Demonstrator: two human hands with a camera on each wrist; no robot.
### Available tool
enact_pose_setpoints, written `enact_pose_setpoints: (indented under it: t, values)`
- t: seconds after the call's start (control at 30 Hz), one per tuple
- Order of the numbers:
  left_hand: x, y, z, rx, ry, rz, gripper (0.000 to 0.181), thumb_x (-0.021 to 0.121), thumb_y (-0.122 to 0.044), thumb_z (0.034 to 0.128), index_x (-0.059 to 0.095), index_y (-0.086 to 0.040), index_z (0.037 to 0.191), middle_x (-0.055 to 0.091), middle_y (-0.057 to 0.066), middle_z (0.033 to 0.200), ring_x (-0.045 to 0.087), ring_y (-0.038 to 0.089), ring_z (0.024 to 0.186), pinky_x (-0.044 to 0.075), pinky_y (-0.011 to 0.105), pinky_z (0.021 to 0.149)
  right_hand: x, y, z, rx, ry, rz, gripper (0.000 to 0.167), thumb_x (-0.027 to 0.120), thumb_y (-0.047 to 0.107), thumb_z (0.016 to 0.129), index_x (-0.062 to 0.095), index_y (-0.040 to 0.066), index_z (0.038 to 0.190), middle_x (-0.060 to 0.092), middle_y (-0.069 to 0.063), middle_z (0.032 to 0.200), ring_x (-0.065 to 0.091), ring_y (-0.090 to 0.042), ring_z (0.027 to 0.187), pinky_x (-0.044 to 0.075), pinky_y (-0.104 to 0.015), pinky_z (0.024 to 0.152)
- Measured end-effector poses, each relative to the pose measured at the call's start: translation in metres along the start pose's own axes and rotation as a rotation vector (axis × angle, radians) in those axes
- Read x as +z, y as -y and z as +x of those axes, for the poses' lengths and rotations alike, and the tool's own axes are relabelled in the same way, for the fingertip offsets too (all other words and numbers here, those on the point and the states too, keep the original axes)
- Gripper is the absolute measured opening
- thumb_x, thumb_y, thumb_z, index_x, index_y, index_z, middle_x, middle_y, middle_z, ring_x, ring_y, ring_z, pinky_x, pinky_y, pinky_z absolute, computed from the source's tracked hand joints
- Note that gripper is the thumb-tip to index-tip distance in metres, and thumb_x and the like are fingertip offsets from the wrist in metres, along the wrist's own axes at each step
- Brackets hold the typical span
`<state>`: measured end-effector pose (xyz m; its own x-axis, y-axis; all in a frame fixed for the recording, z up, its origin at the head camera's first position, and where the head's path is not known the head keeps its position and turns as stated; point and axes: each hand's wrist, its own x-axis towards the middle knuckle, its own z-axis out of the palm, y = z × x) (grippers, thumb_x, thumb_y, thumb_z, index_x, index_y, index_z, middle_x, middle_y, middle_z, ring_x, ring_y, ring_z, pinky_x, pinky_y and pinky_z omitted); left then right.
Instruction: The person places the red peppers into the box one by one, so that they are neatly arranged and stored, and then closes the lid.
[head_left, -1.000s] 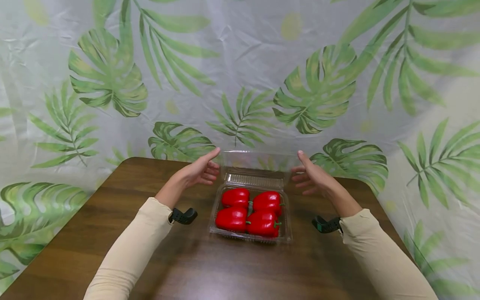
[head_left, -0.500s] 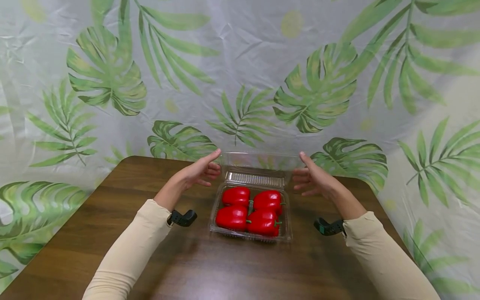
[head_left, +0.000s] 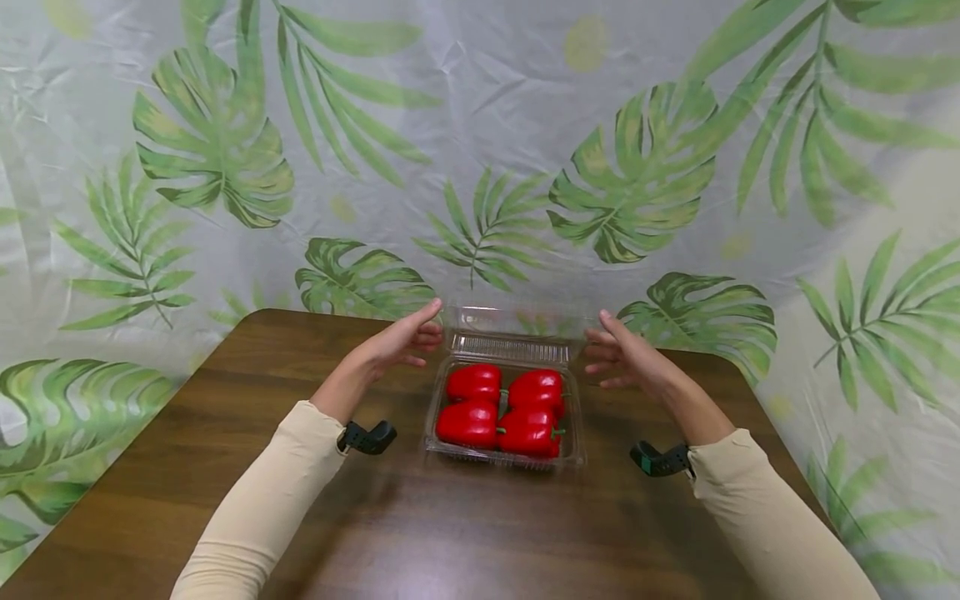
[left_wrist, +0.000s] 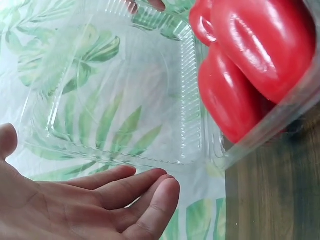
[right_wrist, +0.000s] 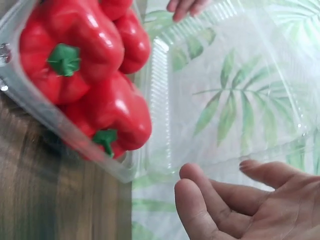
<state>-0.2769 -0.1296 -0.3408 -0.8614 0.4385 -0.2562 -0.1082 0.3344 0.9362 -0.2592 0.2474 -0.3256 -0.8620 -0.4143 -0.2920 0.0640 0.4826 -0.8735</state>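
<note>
A clear plastic clamshell box sits at the far middle of the table with its lid raised and standing back. Several glossy red bell peppers with green stems fill its base. My left hand is beside the lid's left edge, fingers extended and thumb up. On the opposite side, my right hand faces it with fingers spread loosely. From the left wrist view, the fingertips come close to the lid's edge; whether they touch it I cannot tell. Neither hand grips anything.
The brown wooden table extends from the box towards me. Just behind its far edge hangs a pale curtain printed with green leaves. Dark wrist devices are worn on both forearms.
The box with the peppers has slid slightly away from me, towards the table's far edge. Both hands stay at the lid's sides with little movement.
</note>
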Motion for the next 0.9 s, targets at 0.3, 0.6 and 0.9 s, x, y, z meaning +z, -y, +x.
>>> enact_pose_setpoints:
  t: [0.3,0.6,0.9]
  values:
    - [0.0,0.009,0.001,0.088,0.029,0.05,0.082,0.022,-0.059,0.1018,0.019,0.003,0.156,0.024,0.025,0.162,0.024,0.04,0.151,0.033,0.058,0.117,0.0,-0.009,-0.004,-0.05,0.002,-0.03,0.087,0.009,0.07,0.098,0.006,0.01,0.16,0.015,-0.027,0.163,0.03,-0.051,0.145,0.035,-0.065,0.112]
    - [0.003,0.022,-0.006,0.14,0.066,0.063,0.074,0.024,-0.049,0.1047,0.021,0.005,0.155,0.023,0.026,0.162,0.022,0.043,0.151,0.03,0.061,0.118,0.014,-0.026,-0.014,-0.138,-0.094,-0.101,0.076,0.016,0.055,0.106,0.021,-0.003,0.155,0.023,-0.026,0.161,0.032,-0.049,0.144,0.041,-0.061,0.109]
    - [0.005,0.037,-0.006,0.205,0.035,0.088,0.068,0.037,-0.04,0.104,0.028,0.007,0.152,0.027,0.026,0.16,0.024,0.043,0.15,0.031,0.06,0.118,0.014,-0.04,-0.015,-0.151,-0.123,-0.064,0.071,0.025,0.052,0.106,0.026,0.001,0.156,0.029,-0.027,0.159,0.032,-0.049,0.145,0.039,-0.063,0.11]
